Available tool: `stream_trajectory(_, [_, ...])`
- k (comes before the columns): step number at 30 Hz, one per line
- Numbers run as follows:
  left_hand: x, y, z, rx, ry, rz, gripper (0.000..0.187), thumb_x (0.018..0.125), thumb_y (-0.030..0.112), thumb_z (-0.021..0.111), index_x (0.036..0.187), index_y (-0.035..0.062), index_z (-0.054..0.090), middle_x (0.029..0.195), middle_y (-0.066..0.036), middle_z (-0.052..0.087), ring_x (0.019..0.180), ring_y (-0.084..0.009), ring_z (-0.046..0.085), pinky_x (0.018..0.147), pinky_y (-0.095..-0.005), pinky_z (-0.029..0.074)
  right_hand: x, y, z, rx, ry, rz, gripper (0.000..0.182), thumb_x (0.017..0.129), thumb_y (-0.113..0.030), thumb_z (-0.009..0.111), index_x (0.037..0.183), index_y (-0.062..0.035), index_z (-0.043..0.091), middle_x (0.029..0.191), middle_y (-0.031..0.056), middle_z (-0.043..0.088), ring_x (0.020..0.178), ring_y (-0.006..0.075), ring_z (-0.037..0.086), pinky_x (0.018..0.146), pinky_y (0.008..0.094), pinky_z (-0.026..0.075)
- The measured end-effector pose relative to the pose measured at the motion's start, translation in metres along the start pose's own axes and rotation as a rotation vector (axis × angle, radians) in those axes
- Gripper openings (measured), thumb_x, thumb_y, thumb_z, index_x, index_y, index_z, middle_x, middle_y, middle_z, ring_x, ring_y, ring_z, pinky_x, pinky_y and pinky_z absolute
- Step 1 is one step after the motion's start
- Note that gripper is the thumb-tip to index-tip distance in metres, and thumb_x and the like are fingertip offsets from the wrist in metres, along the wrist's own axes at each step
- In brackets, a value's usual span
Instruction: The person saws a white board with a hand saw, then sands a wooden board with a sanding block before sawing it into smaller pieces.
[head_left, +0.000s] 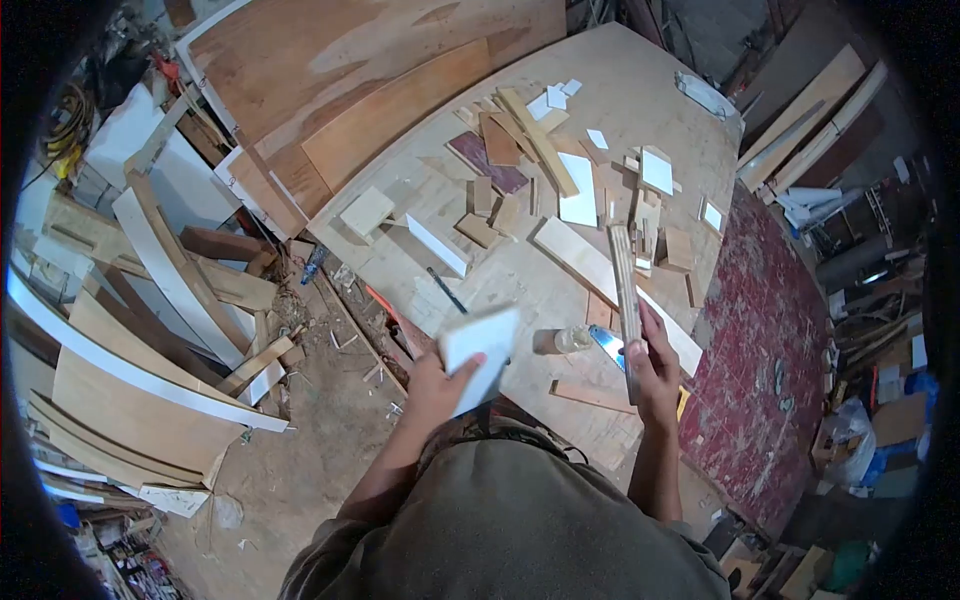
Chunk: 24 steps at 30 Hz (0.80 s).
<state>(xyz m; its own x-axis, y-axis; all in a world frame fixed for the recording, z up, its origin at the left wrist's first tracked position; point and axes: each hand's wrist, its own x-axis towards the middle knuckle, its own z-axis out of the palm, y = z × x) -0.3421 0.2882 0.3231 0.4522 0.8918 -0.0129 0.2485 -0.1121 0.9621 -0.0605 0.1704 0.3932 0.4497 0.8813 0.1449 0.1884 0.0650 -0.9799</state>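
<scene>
The left grip (432, 385) is clamped on a white panel (483, 340), thumb laid across the face and fingers behind. The panel extends forward and to the right of this grip, tilted, with its long axis slanting from near left to far right above the close edge of the desk (612, 62). The right grip (655, 375) is closed about the near part of a wooden strip (624, 280), thumb toward the left edge and fingers along the right side. The strip's long axis runs away from the body, its far end forward and slightly left of the right grip. Governing relation: the panel lies to the left of the strip, with open space between them and the two long axes not parallel; the left hand is nearer to the panel, the right hand to the strip. Within that space, a jar (572, 340) sits forward and left of the right grip. A blue tool (608, 345) shows just left of the strip; whether it is also held or rests on the desk cannot be told from this angle. A flat wooden piece (595, 396) lies left of the right grip, a dark rod (447, 290) forward of the left grip, and a long board (570, 248) beyond the strip.
</scene>
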Motion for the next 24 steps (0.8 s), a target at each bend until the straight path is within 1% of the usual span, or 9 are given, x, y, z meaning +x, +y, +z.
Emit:
stream_trajectory(2, [0.007,-0.008,-0.013,-0.096,0.176,-0.156,0.039,0.093,0.023,0.075,0.118,-0.0057,0.066,0.102,-0.016,0.075,0.09,-0.0234,0.073,0.081,-0.0358,0.056,-0.009,0.007,-0.002,-0.024,0.032,-0.014,0.059,0.096,-0.018,0.063,0.15,-0.0011,0.048,0.154,0.018,0.044,0.144,0.0278,0.04,0.118,0.0394,0.031])
stream_trajectory(4, [0.011,-0.006,-0.027,-0.181,0.249,-0.201,0.039,0.093,0.021,0.075,0.12,-0.0055,0.064,0.103,-0.013,0.073,0.091,-0.0205,0.07,0.082,-0.0342,0.055,-0.015,0.015,0.001,-0.009,0.085,0.068,0.058,0.097,-0.02,0.063,0.15,-0.0011,0.049,0.152,0.0182,0.047,0.144,0.0264,0.04,0.119,0.0394,0.029])
stream_trajectory(5, [0.013,-0.006,-0.034,-0.27,0.339,-0.247,0.039,0.094,0.019,0.074,0.123,-0.0053,0.063,0.105,-0.01,0.072,0.093,-0.0176,0.067,0.082,-0.0327,0.054,-0.021,0.026,-0.001,0.048,0.125,0.148,0.06,0.098,-0.023,0.062,0.152,-0.0029,0.047,0.144,0.0158,0.053,0.129,0.0224,0.053,0.111,0.0362,0.039])
stream_trajectory(6, [0.016,-0.012,-0.041,-0.295,0.395,-0.204,0.037,0.095,0.017,0.073,0.123,-0.006,0.062,0.109,-0.011,0.071,0.097,-0.0172,0.066,0.085,-0.0321,0.053,-0.025,0.025,0.001,0.052,0.138,0.153,0.06,0.098,-0.023,0.062,0.152,-0.0029,0.047,0.144,0.0158,0.053,0.129,0.0224,0.053,0.111,0.0362,0.039])
stream_trajectory(8, [0.022,-0.021,-0.051,-0.473,0.464,-0.201,0.038,0.097,0.015,0.071,0.127,-0.0052,0.06,0.115,-0.013,0.068,0.101,-0.0189,0.066,0.087,-0.0325,0.053,-0.031,0.021,0.007,0.266,0.149,0.284,0.062,0.098,-0.024,0.062,0.154,-0.0048,0.044,0.137,0.0128,0.058,0.109,0.0169,0.06,0.095,0.0312,0.049])
stream_trajectory(9, [0.024,-0.02,-0.053,-0.469,0.454,-0.203,0.038,0.097,0.015,0.071,0.127,-0.0052,0.06,0.115,-0.013,0.068,0.101,-0.0189,0.066,0.087,-0.0325,0.053,-0.032,0.025,0.006,0.308,0.121,0.268,0.068,0.099,-0.029,0.06,0.158,-0.0033,0.036,0.139,0.012,0.058,0.103,0.016,0.063,0.085,0.0322,0.054])
stream_trajectory(11, [0.028,-0.016,-0.055,-0.639,0.583,-0.124,0.041,0.097,0.015,0.071,0.131,-0.0035,0.056,0.119,-0.013,0.066,0.105,-0.0228,0.066,0.089,-0.0365,0.055,-0.036,0.029,0.006,0.34,0.144,0.272,0.069,0.1,-0.029,0.06,0.158,-0.0034,0.035,0.138,0.0124,0.059,0.102,0.0168,0.064,0.084,0.0327,0.055])
stream_trajectory(14, [0.025,-0.015,-0.06,-0.744,0.596,-0.206,0.045,0.096,0.015,0.071,0.134,-0.0008,0.053,0.124,-0.013,0.063,0.109,-0.0271,0.066,0.088,-0.0436,0.058,-0.04,0.03,0.008,0.408,0.172,0.297,0.069,0.1,-0.029,0.06,0.158,-0.0034,0.034,0.134,0.0129,0.06,0.098,0.0182,0.066,0.082,0.0331,0.056])
stream_trajectory(24, [0.002,-0.017,-0.045,-0.759,0.634,-0.25,0.046,0.096,0.016,0.069,0.134,-0.0008,0.051,0.125,-0.013,0.062,0.111,-0.0295,0.066,0.088,-0.0447,0.058,-0.047,0.037,0.004,0.493,0.191,0.328,0.067,0.1,-0.029,0.058,0.158,-0.0027,0.034,0.123,0.0138,0.063,0.091,0.0195,0.067,0.079,0.0336,0.058])
